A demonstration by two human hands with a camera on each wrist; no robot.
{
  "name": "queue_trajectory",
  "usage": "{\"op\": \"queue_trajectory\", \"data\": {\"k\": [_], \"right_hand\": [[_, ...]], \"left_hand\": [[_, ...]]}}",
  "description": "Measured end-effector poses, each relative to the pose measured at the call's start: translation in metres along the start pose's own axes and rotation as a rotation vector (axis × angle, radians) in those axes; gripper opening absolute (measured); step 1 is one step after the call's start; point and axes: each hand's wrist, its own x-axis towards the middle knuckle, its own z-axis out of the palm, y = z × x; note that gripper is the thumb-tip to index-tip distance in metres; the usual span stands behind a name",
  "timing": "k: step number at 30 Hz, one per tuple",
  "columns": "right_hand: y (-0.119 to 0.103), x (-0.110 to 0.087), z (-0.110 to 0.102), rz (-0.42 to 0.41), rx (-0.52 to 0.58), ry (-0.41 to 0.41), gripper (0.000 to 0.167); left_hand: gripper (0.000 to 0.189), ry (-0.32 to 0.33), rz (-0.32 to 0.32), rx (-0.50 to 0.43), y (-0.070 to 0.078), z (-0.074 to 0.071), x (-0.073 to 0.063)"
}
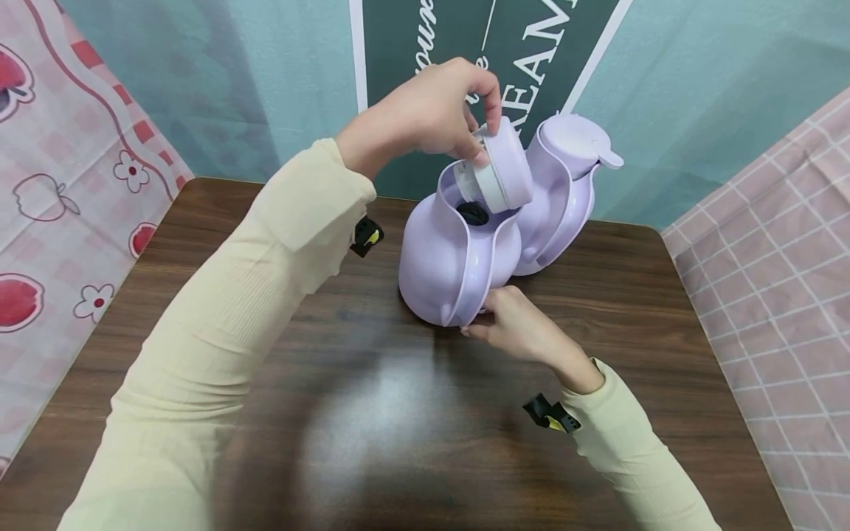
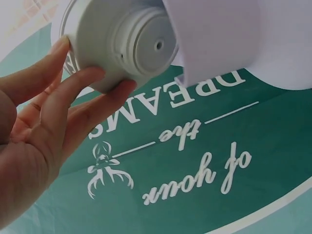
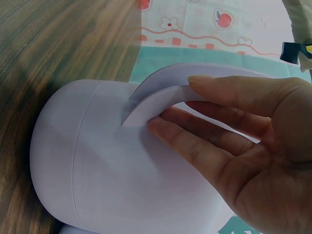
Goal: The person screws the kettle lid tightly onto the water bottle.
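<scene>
Two lilac thermos jugs stand side by side at the back of the table. My left hand (image 1: 441,110) pinches a lilac and white jug lid (image 1: 510,166), tilted just over the mouth of the nearer jug (image 1: 432,258). In the left wrist view the pale underside of the lid (image 2: 100,44) shows, with a round stopper and a small hole. A dark round piece (image 1: 473,213) sits in the open mouth of that jug. Low on the same jug, my right hand (image 1: 521,324) grips the handle (image 3: 163,100), fingers inside its loop and thumb on the outer edge.
Right behind stands the second jug (image 1: 541,221), its lid (image 1: 578,140) on. A teal cloth with a lettered dark green panel (image 1: 425,15) hangs at the back. Patterned cloths border the brown wooden table (image 1: 299,442) at left and right.
</scene>
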Motion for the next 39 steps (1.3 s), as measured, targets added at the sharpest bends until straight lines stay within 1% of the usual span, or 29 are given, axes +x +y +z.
{"op": "queue_trajectory", "data": {"k": [4,8,17,21,30,39], "right_hand": [[0.0004,-0.0003,-0.0002,0.002,0.008,-0.004,0.013],[0.0004,0.0,0.0001,-0.002,0.014,-0.004,0.013],[-0.0001,0.0006,0.0001,-0.007,0.021,-0.002,0.013],[-0.0002,0.001,-0.0001,-0.008,0.018,-0.001,0.013],[-0.001,0.001,0.0008,0.008,0.011,-0.001,0.013],[-0.0013,0.0012,0.001,0.01,0.015,-0.008,0.012]], "left_hand": [[0.031,-0.027,-0.033,-0.009,-0.005,-0.0002,-0.0002],[0.034,-0.048,-0.054,0.018,-0.007,-0.0004,-0.0002],[0.046,-0.079,-0.095,0.198,-0.0083,-0.0014,0.0007],[0.05,-0.078,-0.091,0.238,-0.0095,-0.0019,0.0004],[0.052,-0.1,-0.078,0.276,-0.0072,0.0002,-0.0003],[0.051,-0.109,-0.041,0.404,-0.0022,0.0048,-0.0026]]}}
